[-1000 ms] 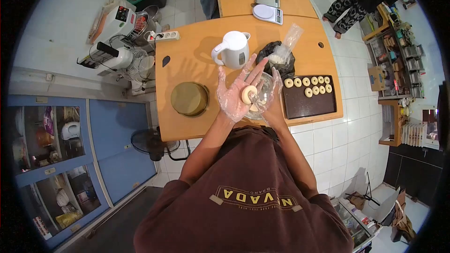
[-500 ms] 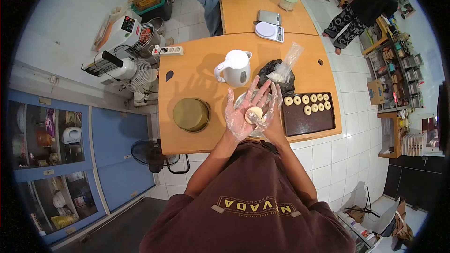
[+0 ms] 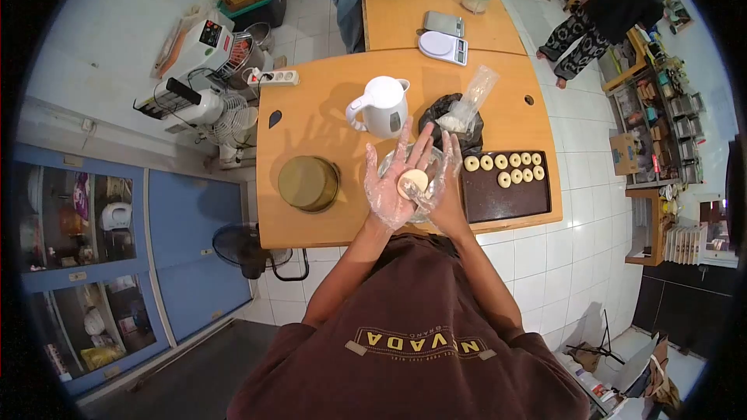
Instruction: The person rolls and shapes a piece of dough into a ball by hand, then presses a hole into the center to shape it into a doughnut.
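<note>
My left hand (image 3: 387, 190) is palm up with its fingers spread, and holds a small round piece of dough (image 3: 413, 181) on the palm. My right hand (image 3: 445, 194) is beside it, its fingers stretched out and its thumb touching the dough. Pale flour or dough residue coats both hands. Under them, partly hidden, is a clear bowl (image 3: 430, 162) on the wooden table. To the right, a dark baking tray (image 3: 498, 198) carries several ring-shaped doughs (image 3: 502, 161) in two rows at its far side.
A white electric kettle (image 3: 385, 109) and a clear bag of white contents (image 3: 471, 101) on black plastic stand beyond my hands. A round brownish container (image 3: 307, 184) is at left. Further back are a kitchen scale (image 3: 443, 48) and a power strip (image 3: 276, 77). Two other people stand further off.
The view has shifted slightly, moving the table and its things a little left and up in frame. Both hands stay together around the dough, with the right thumb still at it.
</note>
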`<state>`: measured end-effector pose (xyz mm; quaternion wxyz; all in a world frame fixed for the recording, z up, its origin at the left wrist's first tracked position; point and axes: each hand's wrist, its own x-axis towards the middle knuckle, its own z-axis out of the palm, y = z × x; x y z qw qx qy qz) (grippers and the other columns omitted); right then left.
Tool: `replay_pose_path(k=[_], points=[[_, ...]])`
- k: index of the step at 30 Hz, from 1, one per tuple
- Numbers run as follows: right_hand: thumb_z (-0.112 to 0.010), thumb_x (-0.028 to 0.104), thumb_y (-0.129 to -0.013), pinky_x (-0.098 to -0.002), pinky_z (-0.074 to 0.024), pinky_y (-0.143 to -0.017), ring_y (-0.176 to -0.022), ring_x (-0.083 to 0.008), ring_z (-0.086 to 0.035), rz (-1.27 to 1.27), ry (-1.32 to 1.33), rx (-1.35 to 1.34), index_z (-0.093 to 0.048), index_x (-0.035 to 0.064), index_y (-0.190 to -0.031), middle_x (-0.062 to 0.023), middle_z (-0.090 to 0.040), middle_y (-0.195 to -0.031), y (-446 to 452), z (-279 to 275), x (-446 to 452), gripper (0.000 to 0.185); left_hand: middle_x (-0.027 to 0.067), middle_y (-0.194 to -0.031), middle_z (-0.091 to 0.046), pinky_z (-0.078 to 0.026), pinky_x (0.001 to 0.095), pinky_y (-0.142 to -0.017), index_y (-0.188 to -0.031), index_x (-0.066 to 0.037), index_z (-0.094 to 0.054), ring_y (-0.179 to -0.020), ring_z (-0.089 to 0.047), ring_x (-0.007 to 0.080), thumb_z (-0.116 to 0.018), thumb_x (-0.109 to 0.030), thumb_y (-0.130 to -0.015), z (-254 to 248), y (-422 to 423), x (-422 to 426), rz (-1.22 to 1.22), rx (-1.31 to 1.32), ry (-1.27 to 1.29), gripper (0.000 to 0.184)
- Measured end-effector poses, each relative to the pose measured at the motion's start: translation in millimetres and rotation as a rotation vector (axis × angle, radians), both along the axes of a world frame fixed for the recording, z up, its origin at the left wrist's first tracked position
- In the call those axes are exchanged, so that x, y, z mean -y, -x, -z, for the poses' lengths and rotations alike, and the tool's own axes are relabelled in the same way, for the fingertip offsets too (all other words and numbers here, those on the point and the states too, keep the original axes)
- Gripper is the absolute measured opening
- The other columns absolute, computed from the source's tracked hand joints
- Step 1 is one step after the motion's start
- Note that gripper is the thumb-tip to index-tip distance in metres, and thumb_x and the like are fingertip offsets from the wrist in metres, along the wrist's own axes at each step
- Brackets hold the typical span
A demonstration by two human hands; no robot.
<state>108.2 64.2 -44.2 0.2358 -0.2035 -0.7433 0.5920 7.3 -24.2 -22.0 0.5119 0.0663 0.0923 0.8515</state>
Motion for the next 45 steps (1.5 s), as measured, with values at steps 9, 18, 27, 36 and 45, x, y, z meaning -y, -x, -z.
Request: replay_pose_path(k=[9,18,27,36,45], points=[[-0.086,0.036,-0.085,-0.0485,-0.0109,-0.129,-0.16,-0.0368,-0.006,-0.077,0.244,-0.039,-0.004,-0.002,-0.165,-0.0246,-0.006,-0.172,-12,21,-27,0.12,0.0152,-0.174,-0.017,-0.024,0.0468,-0.127,-0.169,-0.019,-0.019,-0.161,-0.01,0.0271,-0.038,-0.078,-0.098,4,-15,-25,-0.055,0.056,-0.062,0.094],[-0.084,0.025,-0.088,-0.0449,-0.0207,-0.128,-0.158,-0.0324,-0.015,-0.176,0.418,-0.054,-0.006,0.0046,-0.167,-0.0207,-0.012,-0.17,-40,19,-83,0.113,0.0161,-0.175,-0.012,-0.013,0.0485,-0.13,-0.168,-0.016,-0.017,-0.162,-0.007,0.0283,-0.037,-0.078,-0.098,-4,-49,-69,-0.105,0.093,-0.059,0.096],[-0.082,0.017,-0.087,-0.0468,-0.0206,-0.127,-0.156,-0.0367,-0.024,0.005,0.019,-0.028,-0.025,0.0043,-0.164,-0.0238,-0.022,-0.167,-71,21,-122,0.096,0.0112,-0.174,-0.019,-0.015,0.0418,-0.13,-0.168,-0.016,-0.02,-0.16,-0.015,0.023,-0.031,-0.08,-0.098,6,-82,-109,-0.077,0.021,0.09,0.096],[-0.079,0.007,-0.086,-0.0382,-0.0548,-0.086,-0.097,-0.0293,-0.072,-0.137,-0.063,0.059,-0.066,0.0009,-0.117,-0.0166,-0.074,-0.103,-111,-12,-155,0.035,0.0116,-0.17,-0.026,-0.028,0.0401,-0.125,-0.164,-0.008,-0.03,-0.153,-0.029,0.0232,-0.031,-0.072,-0.104,36,-91,-139,0.016,-0.036,0.23,0.088],[-0.078,0.003,-0.091,-0.0292,-0.0556,-0.087,-0.095,-0.0121,-0.068,-0.234,0.191,0.106,-0.062,0.0002,-0.117,-0.0066,-0.071,-0.103,-113,-2,-169,0.03,0.014,-0.155,-0.049,-0.038,0.0404,-0.12,-0.15,-0.002,-0.047,-0.143,-0.042,0.0258,-0.045,-0.044,-0.111,56,-96,-146,-0.129,-0.339,0.482,0.057]])
